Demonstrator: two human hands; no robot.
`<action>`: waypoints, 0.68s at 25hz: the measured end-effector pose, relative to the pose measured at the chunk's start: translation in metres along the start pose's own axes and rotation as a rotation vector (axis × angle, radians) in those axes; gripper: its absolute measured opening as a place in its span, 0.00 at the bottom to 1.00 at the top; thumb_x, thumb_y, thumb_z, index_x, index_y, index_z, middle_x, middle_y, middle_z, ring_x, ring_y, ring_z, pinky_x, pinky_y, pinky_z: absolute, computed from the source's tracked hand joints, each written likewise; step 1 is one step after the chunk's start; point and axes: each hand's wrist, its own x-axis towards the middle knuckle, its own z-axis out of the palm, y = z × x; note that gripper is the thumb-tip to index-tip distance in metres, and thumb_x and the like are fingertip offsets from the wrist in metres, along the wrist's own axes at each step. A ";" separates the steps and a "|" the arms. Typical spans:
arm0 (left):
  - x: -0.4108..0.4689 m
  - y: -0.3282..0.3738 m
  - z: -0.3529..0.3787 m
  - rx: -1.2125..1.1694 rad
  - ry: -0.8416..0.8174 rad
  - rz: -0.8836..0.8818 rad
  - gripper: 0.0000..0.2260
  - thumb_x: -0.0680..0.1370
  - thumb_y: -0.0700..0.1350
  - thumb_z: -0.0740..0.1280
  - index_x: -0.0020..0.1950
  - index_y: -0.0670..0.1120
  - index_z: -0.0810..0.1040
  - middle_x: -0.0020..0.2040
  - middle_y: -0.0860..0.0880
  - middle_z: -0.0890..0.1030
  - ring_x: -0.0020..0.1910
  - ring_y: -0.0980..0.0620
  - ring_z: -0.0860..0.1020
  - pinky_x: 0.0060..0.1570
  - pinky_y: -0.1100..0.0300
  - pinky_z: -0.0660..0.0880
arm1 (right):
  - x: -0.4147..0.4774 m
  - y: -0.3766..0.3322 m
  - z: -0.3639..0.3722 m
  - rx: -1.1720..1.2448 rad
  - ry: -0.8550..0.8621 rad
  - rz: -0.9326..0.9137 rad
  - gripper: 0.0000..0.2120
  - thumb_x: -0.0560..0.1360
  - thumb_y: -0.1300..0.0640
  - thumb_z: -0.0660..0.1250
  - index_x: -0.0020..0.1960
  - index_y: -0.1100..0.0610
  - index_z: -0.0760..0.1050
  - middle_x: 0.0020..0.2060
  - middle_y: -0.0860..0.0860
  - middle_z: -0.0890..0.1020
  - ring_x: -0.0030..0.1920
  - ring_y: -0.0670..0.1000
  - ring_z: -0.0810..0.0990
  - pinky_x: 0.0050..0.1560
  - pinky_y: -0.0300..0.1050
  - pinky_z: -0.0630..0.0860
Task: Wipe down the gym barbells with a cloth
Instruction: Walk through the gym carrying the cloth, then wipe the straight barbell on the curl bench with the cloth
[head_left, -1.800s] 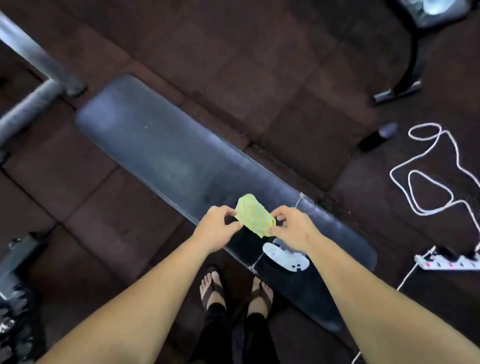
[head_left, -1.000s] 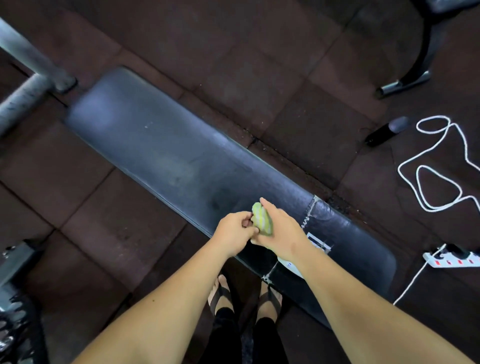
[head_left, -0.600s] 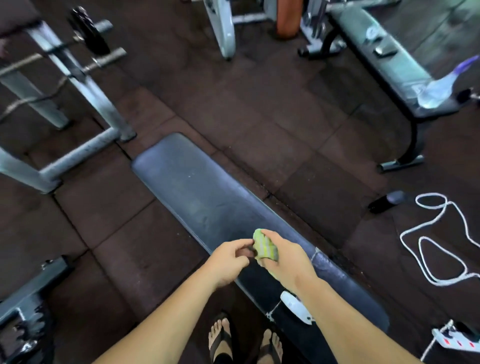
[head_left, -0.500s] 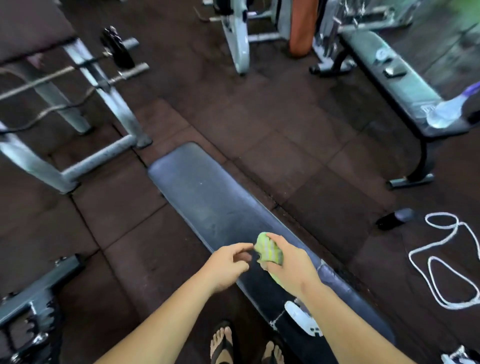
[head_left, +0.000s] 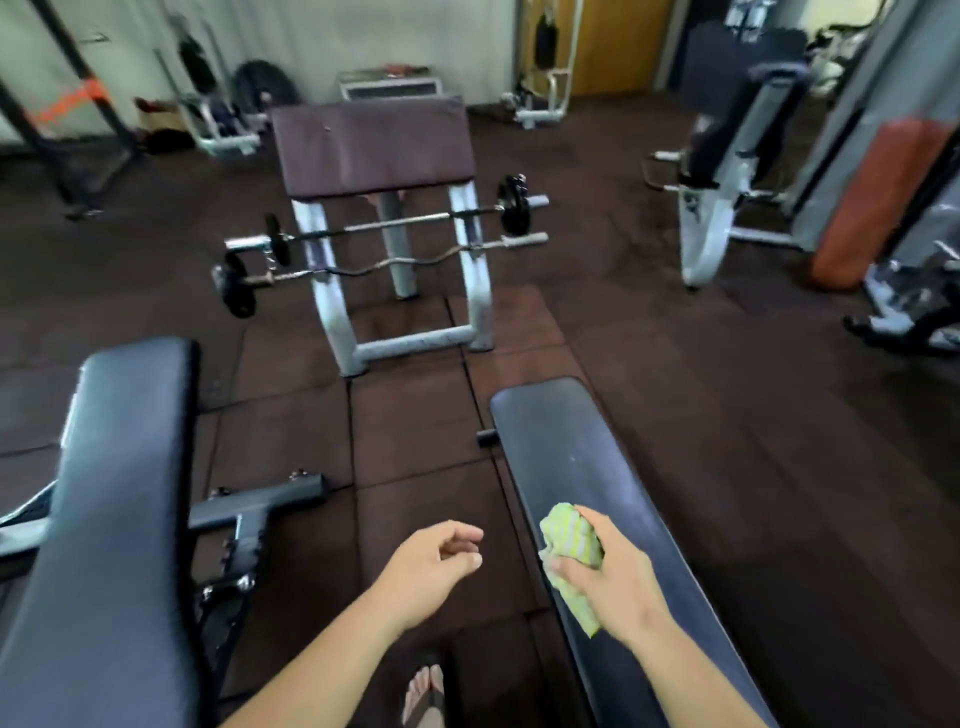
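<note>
Nearest: a sandalled foot (head_left: 423, 696) at the bottom edge, on the dark tiled floor (head_left: 415, 415).

Right hand (head_left: 610, 577): fingers and thumb curled round a bunched yellow-green striped cloth (head_left: 571, 540). One end of the cloth sticks out above the fingers, the other hangs below the palm. Hand and cloth sit over the near half of a dark padded surface (head_left: 582, 457) that runs away from the viewer. I cannot judge whether the cloth touches the padding.

Left hand (head_left: 431, 566): holds nothing, fingers loosely curled, over the floor just left of that surface and apart from the cloth.

Left side: a second padded bench (head_left: 119, 467), dark, on a grey metal frame.

Middle distance: a white-framed curl stand (head_left: 405, 312) with a sloped maroon pad (head_left: 371, 140). Two bars rest across its rack, well apart from both hands. The upper one is a straight barbell (head_left: 395, 222) with a black plate at each end. The lower one is a curl bar (head_left: 384, 262) with a wavy shaft, plates at its left end only and a bare right sleeve.

Far right: an orange bag (head_left: 862, 208) among blurred machines.
</note>
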 end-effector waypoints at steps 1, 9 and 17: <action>0.005 -0.002 -0.015 -0.020 0.040 -0.008 0.10 0.73 0.44 0.71 0.53 0.54 0.82 0.49 0.50 0.85 0.50 0.57 0.82 0.54 0.64 0.76 | 0.012 -0.015 0.011 -0.011 -0.020 -0.010 0.24 0.69 0.48 0.78 0.59 0.33 0.73 0.49 0.26 0.82 0.50 0.29 0.80 0.52 0.30 0.74; 0.085 -0.014 -0.197 -0.196 0.237 -0.020 0.06 0.73 0.48 0.72 0.49 0.54 0.84 0.47 0.54 0.85 0.49 0.60 0.81 0.53 0.66 0.74 | 0.148 -0.160 0.114 -0.043 -0.098 -0.097 0.23 0.71 0.52 0.77 0.59 0.33 0.73 0.48 0.25 0.82 0.50 0.27 0.80 0.53 0.30 0.74; 0.167 -0.004 -0.339 -0.204 0.312 -0.038 0.04 0.73 0.51 0.72 0.47 0.55 0.84 0.42 0.59 0.85 0.38 0.67 0.78 0.43 0.66 0.73 | 0.263 -0.250 0.171 0.022 -0.083 -0.089 0.22 0.72 0.56 0.77 0.57 0.35 0.74 0.46 0.26 0.83 0.48 0.27 0.81 0.50 0.27 0.75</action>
